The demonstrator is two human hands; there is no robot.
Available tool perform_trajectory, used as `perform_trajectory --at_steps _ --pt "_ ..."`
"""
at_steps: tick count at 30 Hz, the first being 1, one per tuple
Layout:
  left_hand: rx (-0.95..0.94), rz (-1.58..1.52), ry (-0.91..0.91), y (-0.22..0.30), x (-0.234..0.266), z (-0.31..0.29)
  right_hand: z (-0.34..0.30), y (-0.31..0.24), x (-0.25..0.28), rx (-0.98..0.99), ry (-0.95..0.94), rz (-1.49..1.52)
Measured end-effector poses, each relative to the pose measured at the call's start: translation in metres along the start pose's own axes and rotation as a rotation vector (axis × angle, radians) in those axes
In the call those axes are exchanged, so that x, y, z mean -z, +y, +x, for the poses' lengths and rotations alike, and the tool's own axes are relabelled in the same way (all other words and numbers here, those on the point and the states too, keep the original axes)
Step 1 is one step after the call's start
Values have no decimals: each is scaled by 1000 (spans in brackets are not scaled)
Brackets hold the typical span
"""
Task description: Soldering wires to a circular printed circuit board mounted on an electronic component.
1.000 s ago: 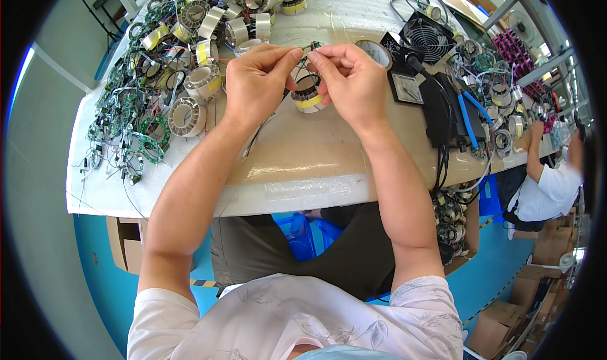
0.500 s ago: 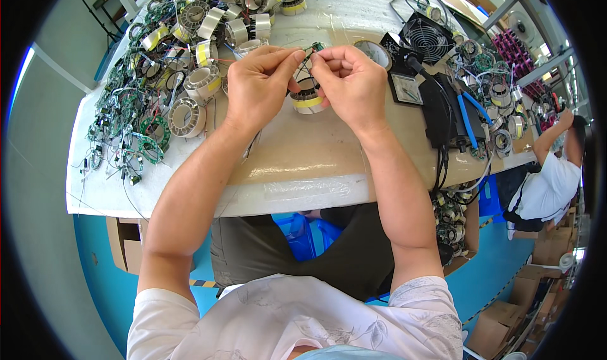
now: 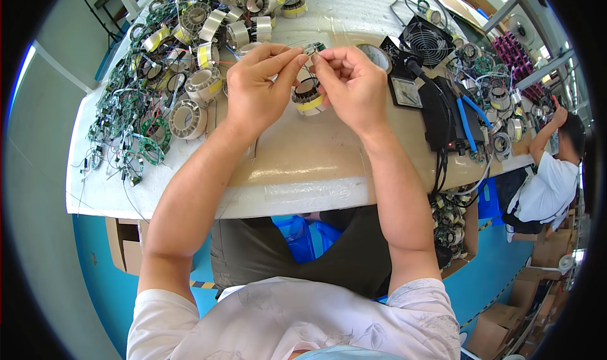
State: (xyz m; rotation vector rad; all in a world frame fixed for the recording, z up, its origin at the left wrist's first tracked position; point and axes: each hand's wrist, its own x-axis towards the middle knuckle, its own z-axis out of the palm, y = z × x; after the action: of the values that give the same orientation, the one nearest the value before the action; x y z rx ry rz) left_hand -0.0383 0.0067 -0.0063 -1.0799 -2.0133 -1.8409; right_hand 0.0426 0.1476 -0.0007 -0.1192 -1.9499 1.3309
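Note:
My left hand (image 3: 262,88) is closed in a pinch, thumb and forefinger pressed on what looks like a thin wire. Opposite it, my right hand (image 3: 354,88) pinches wire just below a small green circuit board (image 3: 314,47). Thin dark wires run from between the fingertips down to a ring-shaped motor stator (image 3: 310,106) with a yellow band. The stator rests on the brown mat, tilted, beside the curled fingers of my right hand. The exact grip of both fingertips is partly hidden.
Stators and green boards with tangled wires (image 3: 129,107) heap up on the left. To the right are a tape roll (image 3: 373,56), a black fan (image 3: 429,42), a black box (image 3: 442,116), blue-handled pliers (image 3: 466,123) and more stators. Another person (image 3: 547,176) works at far right.
Both hands stay close together, with slight fingertip shifts. The green board shows more above them, and the stator has tilted a little. The person at far right has changed posture.

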Motion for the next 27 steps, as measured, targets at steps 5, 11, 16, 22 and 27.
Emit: perform_trajectory --at_steps 5,11,16,22,27 --pt "-539 256 -20 -2 2 1 8 0 30 -51 -255 67" --pt "-617 296 -114 1 2 -1 14 2 51 -117 -415 77" --pt "-653 292 -164 1 3 0 19 -1 66 -116 -385 19" --pt "-650 290 -186 3 3 -1 23 1 52 -212 -194 167" --pt "-657 267 -177 3 5 0 19 3 47 -253 -277 191"
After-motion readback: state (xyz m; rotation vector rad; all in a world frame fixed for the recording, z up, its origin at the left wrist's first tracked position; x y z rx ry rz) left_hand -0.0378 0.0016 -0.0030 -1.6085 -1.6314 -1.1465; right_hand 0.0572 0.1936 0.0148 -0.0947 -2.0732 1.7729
